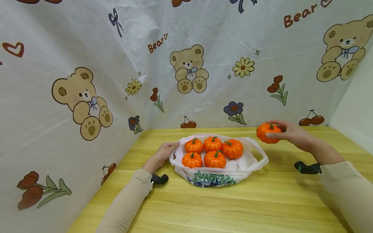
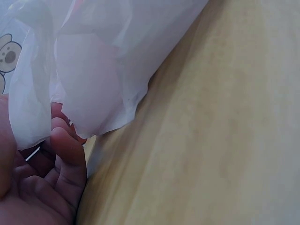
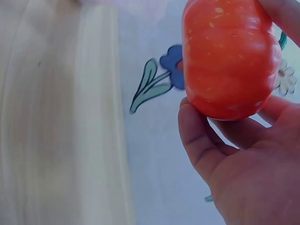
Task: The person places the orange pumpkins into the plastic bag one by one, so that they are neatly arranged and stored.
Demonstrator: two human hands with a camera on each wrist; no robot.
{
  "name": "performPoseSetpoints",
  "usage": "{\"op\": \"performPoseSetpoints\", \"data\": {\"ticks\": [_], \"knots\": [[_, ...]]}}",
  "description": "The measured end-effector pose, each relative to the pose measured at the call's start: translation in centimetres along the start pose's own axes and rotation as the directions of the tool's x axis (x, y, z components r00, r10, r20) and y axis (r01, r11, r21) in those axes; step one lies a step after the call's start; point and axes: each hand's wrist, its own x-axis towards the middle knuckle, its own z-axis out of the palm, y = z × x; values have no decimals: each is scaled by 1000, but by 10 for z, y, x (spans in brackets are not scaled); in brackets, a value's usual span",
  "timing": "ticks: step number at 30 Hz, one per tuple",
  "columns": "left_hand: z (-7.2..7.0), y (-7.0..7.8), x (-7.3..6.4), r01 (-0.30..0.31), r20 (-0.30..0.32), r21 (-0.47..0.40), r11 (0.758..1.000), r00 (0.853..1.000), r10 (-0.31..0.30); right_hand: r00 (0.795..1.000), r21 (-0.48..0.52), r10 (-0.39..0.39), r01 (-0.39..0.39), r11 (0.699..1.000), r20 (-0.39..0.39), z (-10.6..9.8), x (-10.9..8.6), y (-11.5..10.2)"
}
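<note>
My right hand (image 1: 294, 135) grips a small orange toy pumpkin (image 1: 266, 133) with a green stem, raised above the table to the right of a white plastic bag (image 1: 180, 168). Seen from the right wrist, the fingers and thumb curl round the sides of the pumpkin (image 3: 229, 61). At the bag's left end, my left hand (image 1: 163, 154) holds its edge by the handle. The left wrist view has the curled fingers (image 2: 68, 145) at the thin white plastic (image 2: 89, 89). Several more orange pumpkins (image 1: 214, 159) sit inside the open bag, stems up.
The bag stands on a wooden table (image 1: 233, 207), its right handle loop (image 1: 263, 158) sticking out toward my right hand. A white cloth (image 1: 215, 106) printed with bears and flowers hangs behind and to the left. A plain white wall (image 1: 355, 113) rises at the right.
</note>
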Motion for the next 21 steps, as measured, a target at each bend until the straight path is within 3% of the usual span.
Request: {"op": "performPoseSetpoints", "data": {"ticks": [12, 21], "knots": [[0, 0, 1, -3, 11, -8, 1000, 1000, 3, 996, -20, -24, 26, 999, 85, 15, -1, -51], [1, 2, -3, -26, 9, -6, 1000, 1000, 26, 977, -1, -58, 59, 998, 203, 29, 3, -76]]}}
